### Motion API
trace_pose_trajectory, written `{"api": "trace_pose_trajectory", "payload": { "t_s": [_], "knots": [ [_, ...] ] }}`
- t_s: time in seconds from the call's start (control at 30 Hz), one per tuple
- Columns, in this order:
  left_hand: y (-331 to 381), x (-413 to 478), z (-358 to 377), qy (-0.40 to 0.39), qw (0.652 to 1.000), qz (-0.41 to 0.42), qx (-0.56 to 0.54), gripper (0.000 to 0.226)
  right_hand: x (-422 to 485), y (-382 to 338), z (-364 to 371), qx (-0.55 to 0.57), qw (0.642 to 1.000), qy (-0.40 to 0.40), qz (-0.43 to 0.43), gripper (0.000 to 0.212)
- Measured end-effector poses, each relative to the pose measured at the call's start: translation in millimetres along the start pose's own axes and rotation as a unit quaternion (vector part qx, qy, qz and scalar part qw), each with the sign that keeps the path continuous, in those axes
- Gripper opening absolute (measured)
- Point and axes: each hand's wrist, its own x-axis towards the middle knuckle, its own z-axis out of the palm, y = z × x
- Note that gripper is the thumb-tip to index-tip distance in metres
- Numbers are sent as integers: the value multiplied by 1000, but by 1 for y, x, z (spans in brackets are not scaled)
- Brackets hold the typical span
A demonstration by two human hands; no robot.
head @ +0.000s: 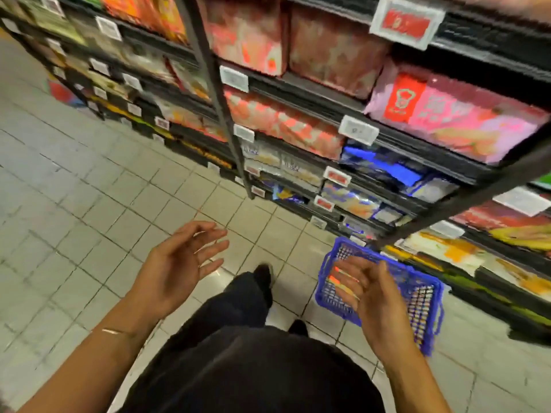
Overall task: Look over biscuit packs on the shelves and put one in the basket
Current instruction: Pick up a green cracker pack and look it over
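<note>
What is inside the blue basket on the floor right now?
Only the blue basket mesh shows in its uncovered part, and no pack is visible there. The right hand covers its left side, so that part cannot be checked.

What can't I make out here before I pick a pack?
All in the head view:
- Price tags: motion blur, unreadable.
- Packs: blurred, brand print illegible.
- Basket: right hand covers part, contents unclear.
- Top shelf: cut off by the upper edge.
</note>
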Motion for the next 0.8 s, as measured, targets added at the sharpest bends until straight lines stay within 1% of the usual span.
{"api": "trace_pose_trajectory", "payload": {
  "t_s": [0.13,0.17,0.23,0.27,0.3,0.37,0.43,0.5,0.53,0.6,0.7,0.73,0.8],
  "knots": [
    [27,2,-59,74,994,50,-60,33,42,-10,88,-121,990,-62,37,62],
    [35,3,-77,97,991,60,-77,34,54,-14,116,-148,984,-86,44,65],
    [49,7,-119,144,979,79,-117,34,84,-18,179,-197,969,-141,47,83],
    [55,10,-141,163,973,85,-138,34,100,-19,214,-221,960,-164,48,85],
    [62,15,-164,181,967,89,-157,34,117,-20,250,-243,951,-184,48,79],
    [82,31,-205,215,957,87,-176,36,156,-19,320,-276,935,-218,46,59],
    [114,52,-238,235,953,78,-172,41,192,-21,387,-283,931,-223,57,46],
    [160,77,-263,238,957,69,-148,50,219,-27,447,-280,932,-226,53,46],
    [186,90,-273,235,961,69,-131,52,228,-30,474,-277,933,-225,53,50],
    [245,118,-287,210,969,84,-96,49,244,-37,518,-262,937,-225,45,62],
    [338,173,-300,188,977,94,-45,39,269,-51,569,-241,948,-207,30,65],
    [368,191,-301,180,978,97,-32,41,277,-56,583,-235,950,-204,28,64],
    [426,229,-304,159,981,110,-11,54,298,-64,610,-220,956,-193,25,63]
  ]
}}
